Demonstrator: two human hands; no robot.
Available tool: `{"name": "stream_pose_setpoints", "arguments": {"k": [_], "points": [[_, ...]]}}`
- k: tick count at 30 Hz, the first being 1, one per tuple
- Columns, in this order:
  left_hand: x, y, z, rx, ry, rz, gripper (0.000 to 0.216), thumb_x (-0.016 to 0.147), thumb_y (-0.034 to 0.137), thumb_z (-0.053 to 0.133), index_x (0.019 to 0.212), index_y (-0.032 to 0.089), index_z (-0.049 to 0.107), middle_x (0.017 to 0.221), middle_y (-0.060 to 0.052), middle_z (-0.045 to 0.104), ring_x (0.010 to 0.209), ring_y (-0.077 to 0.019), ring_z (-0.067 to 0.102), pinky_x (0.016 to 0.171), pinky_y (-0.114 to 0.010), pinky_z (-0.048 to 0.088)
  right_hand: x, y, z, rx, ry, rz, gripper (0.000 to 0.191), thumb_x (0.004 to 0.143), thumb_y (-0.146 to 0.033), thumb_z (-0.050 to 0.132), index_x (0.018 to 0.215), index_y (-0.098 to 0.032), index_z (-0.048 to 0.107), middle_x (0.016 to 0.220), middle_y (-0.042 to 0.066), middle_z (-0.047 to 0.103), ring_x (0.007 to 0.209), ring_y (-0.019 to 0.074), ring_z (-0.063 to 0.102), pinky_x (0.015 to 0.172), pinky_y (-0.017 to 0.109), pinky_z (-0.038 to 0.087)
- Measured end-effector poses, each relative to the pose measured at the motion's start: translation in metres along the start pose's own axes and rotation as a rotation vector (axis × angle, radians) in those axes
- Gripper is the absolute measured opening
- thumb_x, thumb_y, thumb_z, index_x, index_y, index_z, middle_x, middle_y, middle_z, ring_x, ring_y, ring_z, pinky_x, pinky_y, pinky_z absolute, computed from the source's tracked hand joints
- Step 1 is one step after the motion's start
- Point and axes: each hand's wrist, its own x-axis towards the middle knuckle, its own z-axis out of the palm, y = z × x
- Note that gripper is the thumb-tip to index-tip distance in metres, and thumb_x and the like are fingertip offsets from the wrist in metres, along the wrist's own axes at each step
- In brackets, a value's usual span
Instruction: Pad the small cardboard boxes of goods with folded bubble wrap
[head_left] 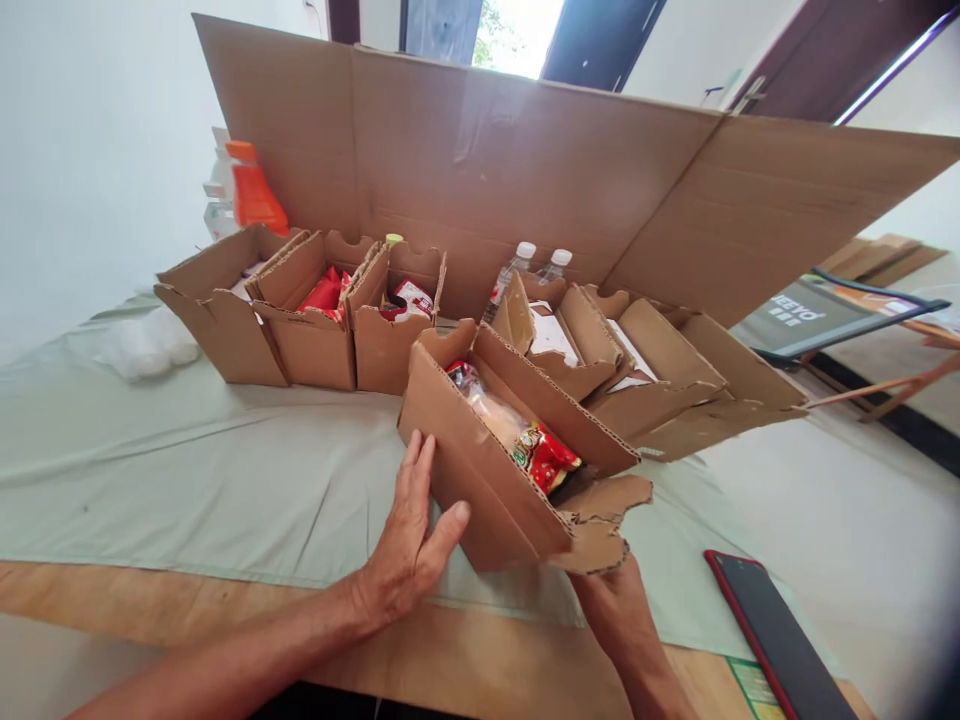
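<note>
Cardboard box (487, 470), corrugated w/ scalloped edges, is sitting tilted on pale green cloth (187, 470) over a wooden table (225, 600). Left hand (409, 540) is pressing flat, fingers apart, on its side; right hand (611, 590) is hiding under the flap, grip unclear. Red snack packet (544, 455) is lying inside. Black board (817, 315) is reading approx. "HEEYO".

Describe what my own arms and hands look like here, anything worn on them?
Both forearms are bare, with no sleeves in view. The left hand wears no glove, ring or watch that shows. The right hand is mostly hidden behind the brown corrugated cardboard box; its visible wrist and forearm are also uncovered.
</note>
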Motion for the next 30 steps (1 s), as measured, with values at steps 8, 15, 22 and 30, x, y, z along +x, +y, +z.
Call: {"name": "stream_pose_setpoints", "arguments": {"k": [8,15,22,30], "points": [[0.015,-0.012,-0.013,0.039,-0.187,0.263,0.093,0.095,0.062,0.058,0.167,0.035,0.006,0.177,-0.01,-0.001,0.162,-0.0402,0.003,0.128,-0.066,0.014,-0.008,0.008,0.014,-0.211,0.077,-0.089,0.027,0.09,-0.049,0.064,0.087,-0.023,0.065,0.078,0.007,0.076,0.063,0.0217,0.072,0.045,0.026,0.054],[0.034,-0.017,-0.024,0.15,-0.117,0.314,0.093,0.093,0.033,0.065,0.166,0.03,0.008,0.173,-0.016,0.017,0.16,-0.0372,0.019,0.127,-0.062,0.023,0.01,-0.011,0.029,-0.331,-0.002,-0.175,0.019,0.095,-0.04,0.06,0.09,-0.022,0.065,0.074,0.003,0.072,0.057,0.0171,0.066,0.039,0.023,0.047],[0.084,-0.008,-0.035,0.525,0.067,0.175,0.07,0.092,0.038,0.066,0.156,0.023,0.042,0.144,-0.015,0.058,0.129,-0.0302,0.062,0.104,-0.043,0.054,0.056,0.004,0.041,-0.375,-0.013,-0.209,0.03,0.101,-0.035,0.047,0.116,-0.02,0.069,0.107,0.011,0.079,0.093,0.024,0.076,0.088,0.039,0.06],[0.144,0.013,-0.027,0.896,0.141,-0.092,0.033,0.097,0.037,0.063,0.125,0.02,0.068,0.083,-0.008,0.079,0.087,-0.0313,0.077,0.081,-0.038,0.054,0.05,0.034,0.051,-0.35,-0.088,-0.225,0.025,0.098,-0.032,0.053,0.108,-0.021,0.073,0.115,0.011,0.078,0.108,0.0257,0.073,0.1,0.045,0.058]]}}
